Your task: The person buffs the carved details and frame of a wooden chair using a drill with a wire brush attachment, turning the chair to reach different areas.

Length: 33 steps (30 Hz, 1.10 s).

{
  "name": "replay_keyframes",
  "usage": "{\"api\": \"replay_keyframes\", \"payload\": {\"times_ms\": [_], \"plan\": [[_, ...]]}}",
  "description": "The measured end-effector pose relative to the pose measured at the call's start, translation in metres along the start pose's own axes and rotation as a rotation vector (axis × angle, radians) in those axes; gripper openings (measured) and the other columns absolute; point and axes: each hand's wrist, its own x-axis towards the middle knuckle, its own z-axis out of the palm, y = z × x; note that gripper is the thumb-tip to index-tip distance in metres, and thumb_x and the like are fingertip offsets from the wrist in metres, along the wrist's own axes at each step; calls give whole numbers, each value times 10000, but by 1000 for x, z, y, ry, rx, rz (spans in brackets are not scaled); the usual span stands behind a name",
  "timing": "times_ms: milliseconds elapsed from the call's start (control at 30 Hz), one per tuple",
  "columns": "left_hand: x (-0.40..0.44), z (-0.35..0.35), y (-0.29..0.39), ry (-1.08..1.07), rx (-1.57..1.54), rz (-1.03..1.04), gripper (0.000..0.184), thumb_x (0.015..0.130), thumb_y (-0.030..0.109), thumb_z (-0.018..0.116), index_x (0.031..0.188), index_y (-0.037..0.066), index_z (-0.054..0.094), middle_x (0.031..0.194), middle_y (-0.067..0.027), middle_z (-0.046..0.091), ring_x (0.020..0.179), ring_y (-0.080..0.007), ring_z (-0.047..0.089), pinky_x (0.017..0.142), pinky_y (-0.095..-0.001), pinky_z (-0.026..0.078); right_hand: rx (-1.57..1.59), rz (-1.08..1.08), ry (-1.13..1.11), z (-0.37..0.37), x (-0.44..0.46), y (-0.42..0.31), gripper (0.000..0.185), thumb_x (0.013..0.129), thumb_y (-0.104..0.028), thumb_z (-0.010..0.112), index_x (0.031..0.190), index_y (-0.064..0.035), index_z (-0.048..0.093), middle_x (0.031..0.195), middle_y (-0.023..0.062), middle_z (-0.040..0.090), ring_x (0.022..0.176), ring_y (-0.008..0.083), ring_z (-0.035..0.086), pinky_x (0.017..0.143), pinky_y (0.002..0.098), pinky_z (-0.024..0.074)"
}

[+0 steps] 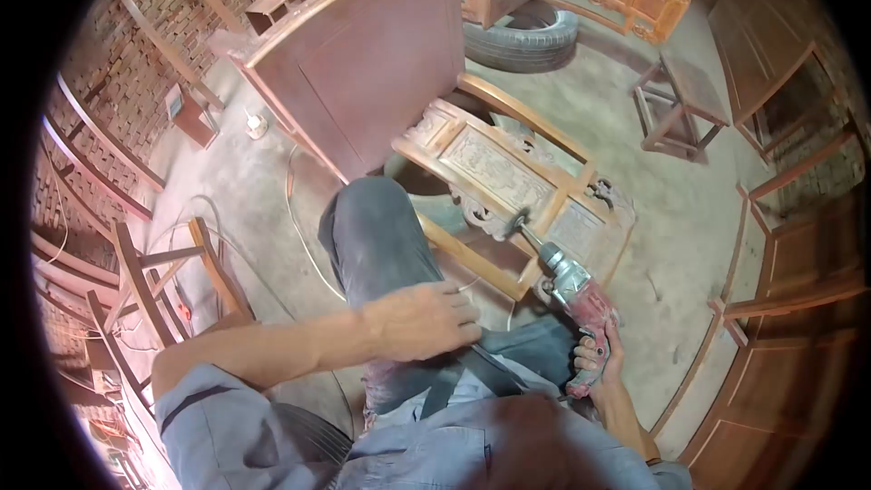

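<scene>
My right hand (pixel 596 352) is wrapped around the handle of a red and silver power drill (pixel 581 292). A dark round sanding or brush head (pixel 517 220) sits on the end of its shaft, over the edge of a carved wooden panel frame (pixel 499 171). Whether the head touches the wood I cannot tell. My left hand (pixel 426 322) rests across my lap with its fingers curled in; anything inside them is hidden. The carved frame leans beyond my knees, its pale relief panels facing up.
A large reddish-brown wooden panel (pixel 363 63) stands behind the carved frame. A tyre (pixel 522 41) lies farther back. To the right is a small wooden stool (pixel 680 109); to the left, a wooden frame (pixel 168 272) and a cable (pixel 295 218) on the floor.
</scene>
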Motion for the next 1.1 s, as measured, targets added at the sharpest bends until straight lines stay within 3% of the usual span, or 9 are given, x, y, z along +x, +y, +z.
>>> {"api": "replay_keyframes", "payload": {"times_ms": [267, 467, 500, 667, 1000, 1100], "plan": [[-40, -39, -53, -146, 15, 66, 105, 883, 192, 592, 920, 100, 556, 927, -52, 587, 940, -226, 606, 931, -381, 473, 91, -41, -2, 34, 31, 14, 422, 984, -489, 575, 1094, -82, 565, 686, 12, 520, 491, 81, 439, 398, 213, 364], [-44, -31, -81, -182, -28, 183, 160, 887, 244, 620, 897, 100, 552, 889, -57, 597, 913, -236, 617, 887, -388, 486, 90, -53, 26, 57, 48, 15, 394, 980, -470, 587, 1058, -85, 559, 678, 6, 522, 496, 80, 450, 391, 209, 369], [-45, -28, -82, -161, 32, 187, 140, 884, 254, 595, 911, 118, 578, 854, -25, 601, 885, -205, 621, 865, -366, 470, 69, -55, 26, 64, 44, 18, 389, 978, -465, 597, 1036, -83, 556, 672, 2, 524, 488, 74, 450, 381, 199, 363], [-43, -26, -92, -151, 20, 230, 146, 847, 257, 610, 911, 128, 585, 884, -12, 602, 938, -193, 596, 853, -358, 465, 115, -63, 59, 74, 62, 21, 382, 977, -468, 601, 1004, -90, 559, 669, -1, 528, 470, 62, 427, 370, 190, 341], [-25, -14, -142, -261, -181, 354, 204, 824, 236, 590, 975, 99, 591, 889, -18, 580, 989, -204, 572, 891, -393, 477, 2, -23, 167, 123, 72, 16, 516, 969, -521, 561, 1088, -20, 586, 684, -6, 515, 499, 81, 415, 401, 218, 325], [-28, -17, -155, -259, -272, 448, 233, 848, 218, 563, 1032, 79, 592, 949, -53, 621, 990, -220, 599, 836, -375, 506, 47, -48, 281, 130, 69, 13, 460, 968, -520, 563, 1100, -80, 594, 684, -15, 516, 499, 78, 415, 402, 211, 311]]}}
